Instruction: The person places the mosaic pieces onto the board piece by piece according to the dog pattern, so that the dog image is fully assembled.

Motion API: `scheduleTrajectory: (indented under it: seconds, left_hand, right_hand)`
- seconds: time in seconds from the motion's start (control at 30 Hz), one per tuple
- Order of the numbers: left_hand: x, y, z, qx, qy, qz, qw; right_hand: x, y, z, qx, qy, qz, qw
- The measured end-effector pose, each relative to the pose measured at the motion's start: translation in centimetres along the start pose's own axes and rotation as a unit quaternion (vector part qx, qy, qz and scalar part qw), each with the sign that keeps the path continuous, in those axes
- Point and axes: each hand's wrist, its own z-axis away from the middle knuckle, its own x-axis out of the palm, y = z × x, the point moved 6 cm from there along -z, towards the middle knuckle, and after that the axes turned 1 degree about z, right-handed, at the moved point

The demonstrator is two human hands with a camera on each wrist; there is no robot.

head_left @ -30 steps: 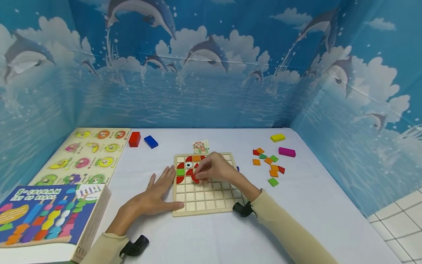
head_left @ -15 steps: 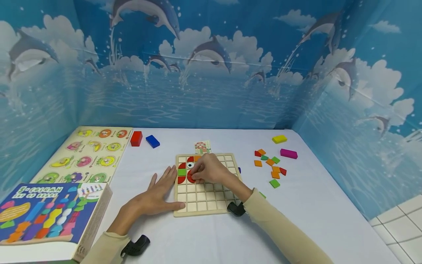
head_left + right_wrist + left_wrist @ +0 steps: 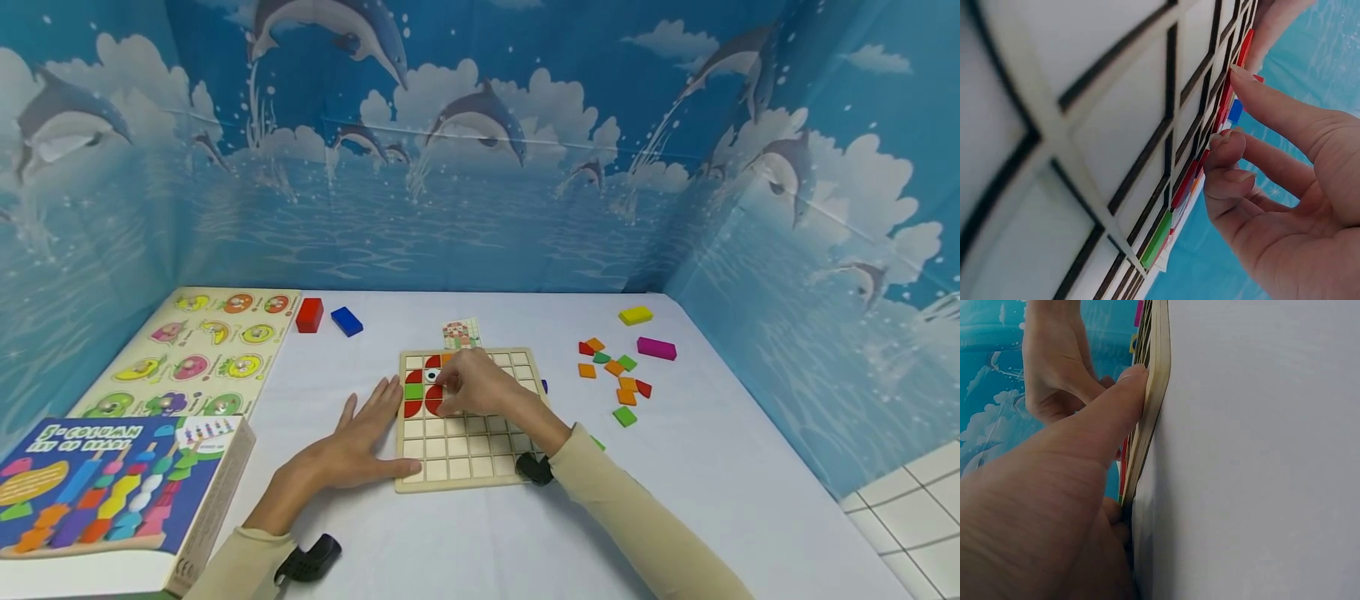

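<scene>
The left hand (image 3: 347, 450) lies with straight fingers along the left edge of a square wooden grid board (image 3: 457, 467), its thumb resting on the board's near left corner. Over the board's upper part, the right hand (image 3: 483, 385) has thumb and curled fingers at a flat red curved piece (image 3: 1224, 105) seated in the grid. In the right wrist view the thumb and index fingertips sit at opposite ends of that piece. Beside it lie a green square (image 3: 413, 392), a white eye tile (image 3: 432, 376) and other red pieces. The right hand hides part of the upper rows.
A small picture card (image 3: 461, 334) lies behind the board. Loose orange, red and green pieces (image 3: 614, 368) are at the right, near yellow (image 3: 636, 315) and magenta (image 3: 656, 348) blocks. Red (image 3: 310, 315) and blue (image 3: 347, 322) blocks, a fruit board (image 3: 202, 350) and a box (image 3: 112, 500) stand left.
The right hand has lowered the red piece from a tilted position above the grid to flat on the board, its fingers shifting slightly left. The left hand stays at the board's edge.
</scene>
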Motion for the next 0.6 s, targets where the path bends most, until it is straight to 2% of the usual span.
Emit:
scheduleTrajectory:
  seconds: [0.6]
  left_hand:
    - [-0.17, 0.08, 0.06, -0.002, -0.002, -0.005, 1.0]
  right_hand:
    - [0.04, 0.02, 0.09, 0.012, -0.013, -0.018, 1.0]
